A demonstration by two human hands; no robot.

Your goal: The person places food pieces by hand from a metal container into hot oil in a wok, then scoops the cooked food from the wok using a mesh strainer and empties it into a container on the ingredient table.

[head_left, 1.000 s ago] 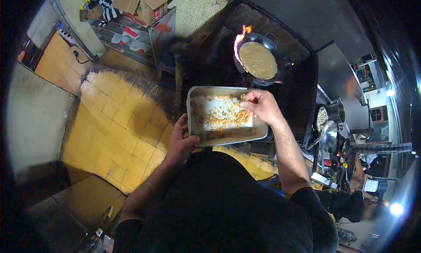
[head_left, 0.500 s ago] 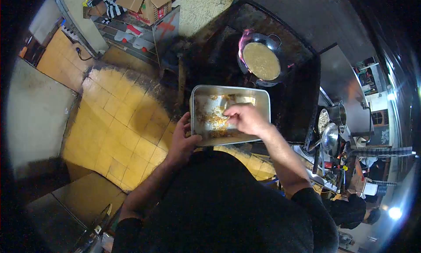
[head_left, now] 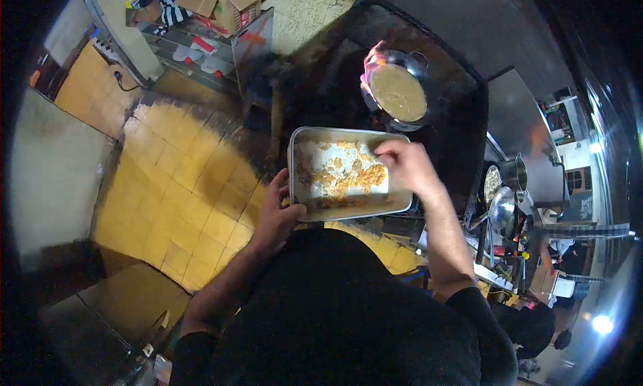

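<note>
Two bare hands on one metal tray (head_left: 362, 207) here, sitting up in front of the person's torso, just short of the dark stove (head_left: 455, 145) where a wok (head_left: 415, 63) of brownish liquid (head_left: 398, 95) has flame (head_left: 370, 63) licking up its side. Left hand (head_left: 276, 218) has the tray's left end, thumb over the rim and fingers wrapped around the outside, so that grip's snug. Right hand (head_left: 410, 166) is over the right end, fingers curled inward, but it's blurry and I honestly can't tell if they're pinching a piece or just loose. Tray looks stiff and fairly light to me, so one hand on the rim should do, though greasy metal could get slippery and it'd probably tip if the far end got leaned on. The orange crumbly bits (head_left: 370, 177) inside look soft and fragile; I'd guess a gentle fingertip pinch on the bigger clumps beats squeezing.
</note>
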